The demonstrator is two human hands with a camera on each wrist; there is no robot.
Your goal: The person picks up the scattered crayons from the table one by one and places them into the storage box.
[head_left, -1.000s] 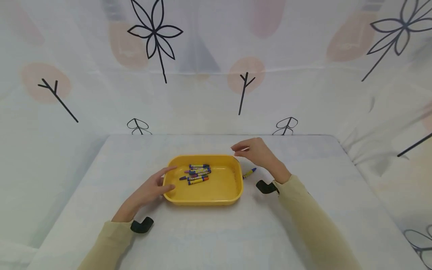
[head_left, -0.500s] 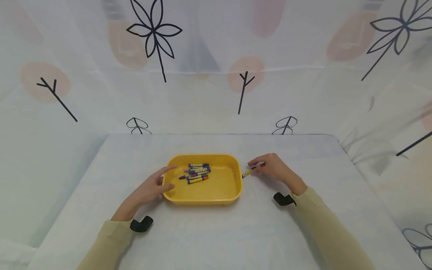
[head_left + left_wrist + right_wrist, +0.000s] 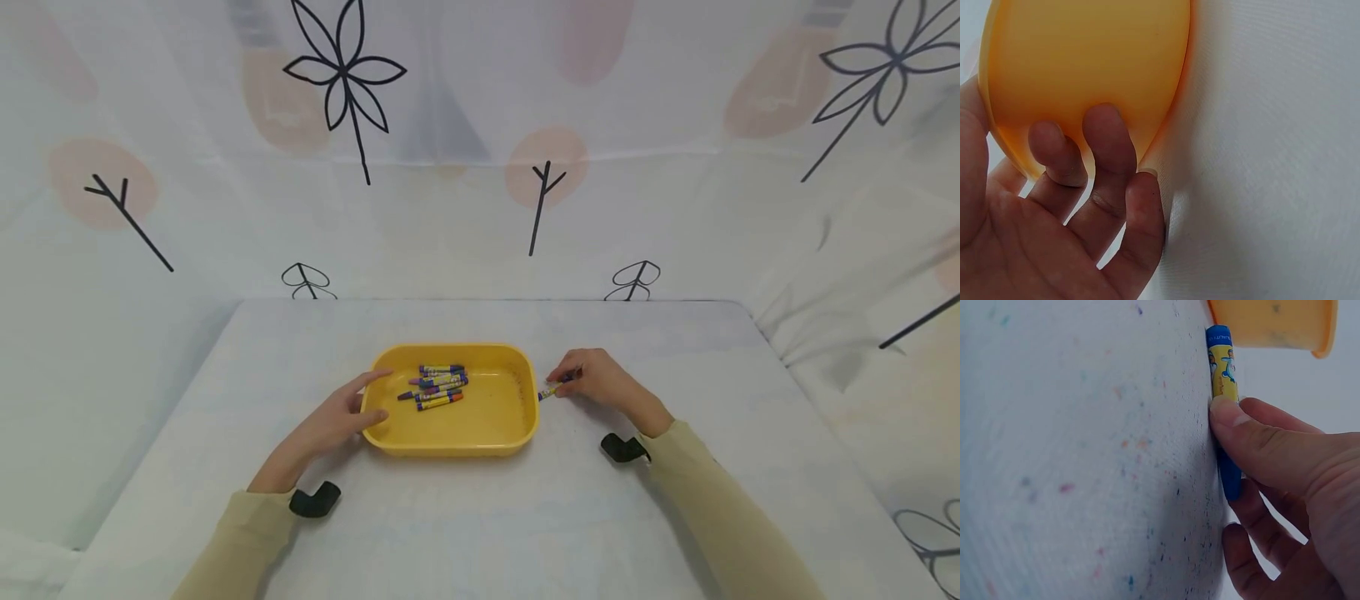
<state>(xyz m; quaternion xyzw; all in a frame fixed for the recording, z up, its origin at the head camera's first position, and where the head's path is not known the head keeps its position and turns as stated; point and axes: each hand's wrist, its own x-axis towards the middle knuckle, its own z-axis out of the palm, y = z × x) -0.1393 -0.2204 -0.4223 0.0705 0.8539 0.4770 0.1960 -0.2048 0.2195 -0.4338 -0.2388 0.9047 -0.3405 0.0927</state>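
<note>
Just beside the yellow tray's (image 3: pixel 525 417) right edge, your right hand (image 3: pixel 600 383) pinched the blue crayon (image 3: pixel 1224 394) against the counter (image 3: pixel 675 350), fingers (image 3: pixel 1254 434) clamped on it. Your left hand (image 3: pixel 330 421) gripped the tray's left rim. Loose crayons (image 3: pixel 438 385) lay inside; open counter spread rightward.
</note>
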